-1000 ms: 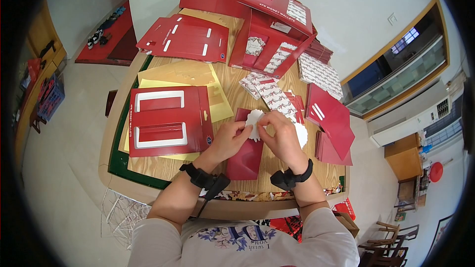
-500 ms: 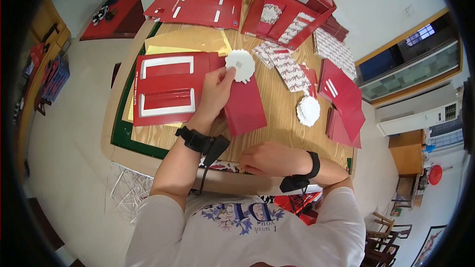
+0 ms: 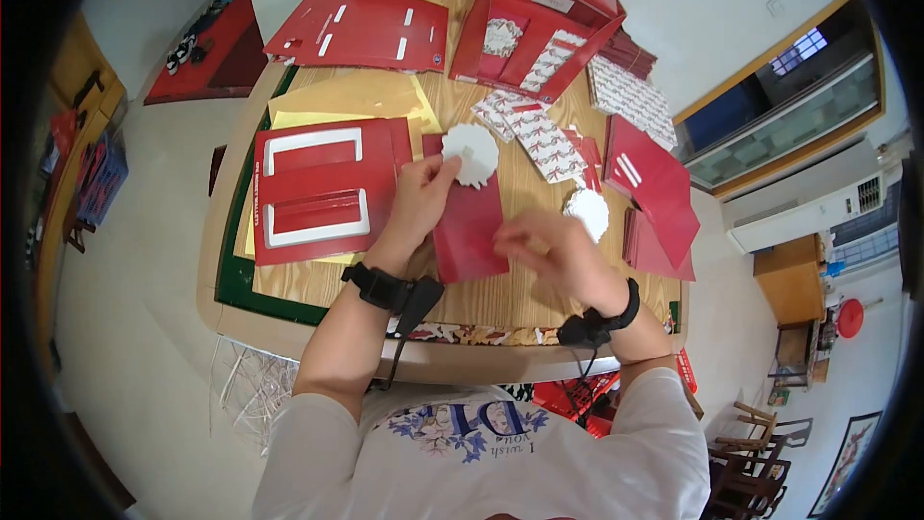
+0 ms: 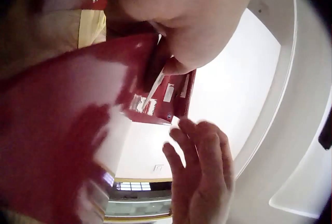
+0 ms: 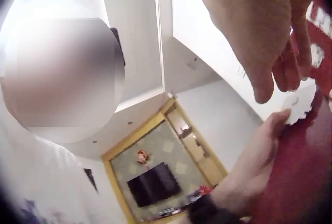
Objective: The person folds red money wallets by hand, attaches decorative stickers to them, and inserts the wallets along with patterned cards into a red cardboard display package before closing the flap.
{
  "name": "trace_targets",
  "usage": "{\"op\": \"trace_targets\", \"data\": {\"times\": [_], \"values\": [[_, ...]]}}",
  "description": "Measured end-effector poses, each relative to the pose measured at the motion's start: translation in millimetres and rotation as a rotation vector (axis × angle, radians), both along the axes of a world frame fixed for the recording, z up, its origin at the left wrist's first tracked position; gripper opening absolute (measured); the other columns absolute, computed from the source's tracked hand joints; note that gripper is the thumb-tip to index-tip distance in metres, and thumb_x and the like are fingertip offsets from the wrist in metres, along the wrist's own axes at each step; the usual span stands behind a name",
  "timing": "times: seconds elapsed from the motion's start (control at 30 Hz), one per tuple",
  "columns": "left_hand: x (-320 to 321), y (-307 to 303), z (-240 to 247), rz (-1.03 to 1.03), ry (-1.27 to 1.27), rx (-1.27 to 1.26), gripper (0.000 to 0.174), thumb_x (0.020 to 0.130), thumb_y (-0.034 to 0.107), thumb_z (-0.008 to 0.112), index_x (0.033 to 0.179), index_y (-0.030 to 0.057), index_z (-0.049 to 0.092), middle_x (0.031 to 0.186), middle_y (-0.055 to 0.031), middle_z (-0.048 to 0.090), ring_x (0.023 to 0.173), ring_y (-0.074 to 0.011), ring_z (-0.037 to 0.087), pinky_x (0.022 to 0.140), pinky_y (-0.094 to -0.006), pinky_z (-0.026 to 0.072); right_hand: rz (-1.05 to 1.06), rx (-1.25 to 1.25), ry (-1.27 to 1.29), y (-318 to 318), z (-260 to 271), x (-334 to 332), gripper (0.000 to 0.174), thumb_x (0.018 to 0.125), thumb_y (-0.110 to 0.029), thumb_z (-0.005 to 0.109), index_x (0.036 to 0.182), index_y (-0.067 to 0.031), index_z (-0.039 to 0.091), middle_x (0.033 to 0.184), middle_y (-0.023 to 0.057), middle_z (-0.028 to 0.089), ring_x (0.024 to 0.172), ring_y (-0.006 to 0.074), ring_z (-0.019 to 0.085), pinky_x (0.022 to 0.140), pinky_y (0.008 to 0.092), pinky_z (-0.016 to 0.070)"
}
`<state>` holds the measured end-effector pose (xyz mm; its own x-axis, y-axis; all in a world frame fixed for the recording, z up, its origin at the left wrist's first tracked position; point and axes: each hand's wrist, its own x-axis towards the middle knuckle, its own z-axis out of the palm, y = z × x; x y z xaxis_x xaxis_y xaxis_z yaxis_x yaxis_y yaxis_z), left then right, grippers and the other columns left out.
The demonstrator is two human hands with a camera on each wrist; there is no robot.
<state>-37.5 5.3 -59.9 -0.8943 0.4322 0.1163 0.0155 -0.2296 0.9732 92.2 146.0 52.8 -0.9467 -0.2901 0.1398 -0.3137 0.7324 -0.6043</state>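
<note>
My left hand (image 3: pixel 420 200) pinches the lower left edge of a white scalloped paper cutout (image 3: pixel 484 140), which has a small pale square patch in its middle. The cutout overlaps the top of a dark red paper wallet (image 3: pixel 472 241) lying on the table. To the right of that wallet, my right hand (image 3: pixel 568 255) is blurred in the head view; the left wrist view shows the fingers (image 4: pixel 207 146) apart and holding nothing. Beside the right hand sits a pile of similar white cutouts (image 3: pixel 586 212).
A red windowed card (image 3: pixel 380 173) lies left over yellow sheets (image 3: pixel 423 111). Flat red cards (image 3: pixel 375 29) and a red display box (image 3: pixel 539 29) stand behind. Patterned wallets (image 3: pixel 551 146) lie in the middle, with more red wallets (image 3: pixel 654 183) to the right.
The right hand went from the cutout down to the table's front edge, then came back up beside the red wallet. The left hand still holds the cutout, its patch now facing up.
</note>
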Motion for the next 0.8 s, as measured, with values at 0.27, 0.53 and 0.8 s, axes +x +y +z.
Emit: {"op": "trace_targets", "data": {"times": [0.27,0.53,0.8], "values": [[21.2,7.6,13.6,-0.098,0.107,-0.006,0.04,0.097,0.03,0.042,0.095,-0.0042,0.064,0.09,-0.0104,0.066,0.085,-0.0123,0.058,0.078,-0.0259,0.0436,-0.264,0.091,0.385,-3.8,-23.5,-38.0,0.039,0.07,-0.009,0.072,0.102,-0.0019,0.052,0.097,0.0154,0.057,0.091,0.034,0.055,0.076,0.0368,0.0471],[23.0,6.2,27.2,-0.063,0.225,-0.146,0.02,0.088,0.005,0.053,0.103,-0.0001,0.064,0.102,-0.0102,0.065,0.095,-0.0131,0.059,0.082,-0.0245,0.0456,-0.526,-0.976,0.223,38.9,-7.0,-35.3,0.011,0.085,-0.001,0.06,0.096,-0.0008,0.057,0.091,0.0063,0.065,0.081,0.0103,0.06,0.072,0.0217,0.0465],[26.1,14.4,29.0,0.359,0.46,-0.094,0.053,0.083,0.0,0.057,0.132,0.0015,0.038,0.123,-0.0144,0.054,0.108,-0.018,0.054,0.091,-0.0276,0.0414,-0.418,-0.963,0.145,35.4,-9.6,-38.7,0.01,0.087,-0.002,0.057,0.097,-0.0015,0.056,0.083,0.0023,0.063,0.073,0.0049,0.057,0.065,0.0183,0.0434]]}}
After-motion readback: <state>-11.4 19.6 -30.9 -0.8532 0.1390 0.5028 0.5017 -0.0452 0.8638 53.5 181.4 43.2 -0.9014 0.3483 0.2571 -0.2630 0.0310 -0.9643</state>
